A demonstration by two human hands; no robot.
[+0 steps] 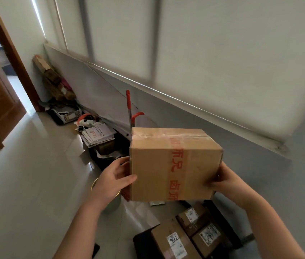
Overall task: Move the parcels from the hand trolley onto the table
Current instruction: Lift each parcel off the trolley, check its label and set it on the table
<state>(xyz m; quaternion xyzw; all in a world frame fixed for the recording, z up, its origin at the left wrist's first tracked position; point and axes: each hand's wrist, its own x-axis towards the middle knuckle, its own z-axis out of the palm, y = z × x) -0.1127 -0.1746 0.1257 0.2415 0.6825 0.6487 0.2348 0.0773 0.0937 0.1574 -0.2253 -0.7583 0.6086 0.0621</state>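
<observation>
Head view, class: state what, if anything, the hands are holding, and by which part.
Both hold one cardboard parcel: the left hand grips its left side, the right hand its right side, low down.

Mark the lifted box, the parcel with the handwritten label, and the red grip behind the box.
lifted box [166, 165]: head view, front face.
parcel with handwritten label [176, 244]: head view, the label.
red grip [128, 98]: head view, upper straight piece.

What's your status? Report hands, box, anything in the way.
Left hand and right hand grip the box, held in the air. More parcels on the trolley below. Table not in view; floor clutter ahead-left.
</observation>
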